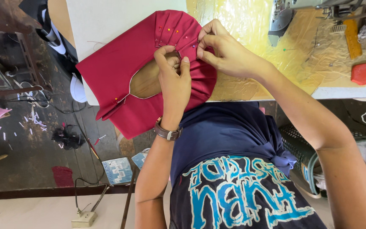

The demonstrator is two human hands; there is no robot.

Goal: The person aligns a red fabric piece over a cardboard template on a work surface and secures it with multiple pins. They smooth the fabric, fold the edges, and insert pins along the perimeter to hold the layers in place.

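Observation:
A dark red fabric piece (119, 68) with a curved cut-out edged in white lies over the table's edge, its upper part gathered into pleats held by several coloured-headed pins (172, 32). My left hand (173, 72), with a brown wristwatch, pinches the pleated fabric near the middle. My right hand (221, 46) pinches the same fold just to the right, fingertips close to a pin. Whether a pin is between my fingers is too small to tell.
A sewing machine (284, 15) stands at the top right on the yellowish plastic-covered table (250, 25). A red pincushion-like object (364, 73) and an orange tool (351, 38) lie at the far right. A mesh basket (295, 142) sits below the table. Cables and scraps cover the floor at left.

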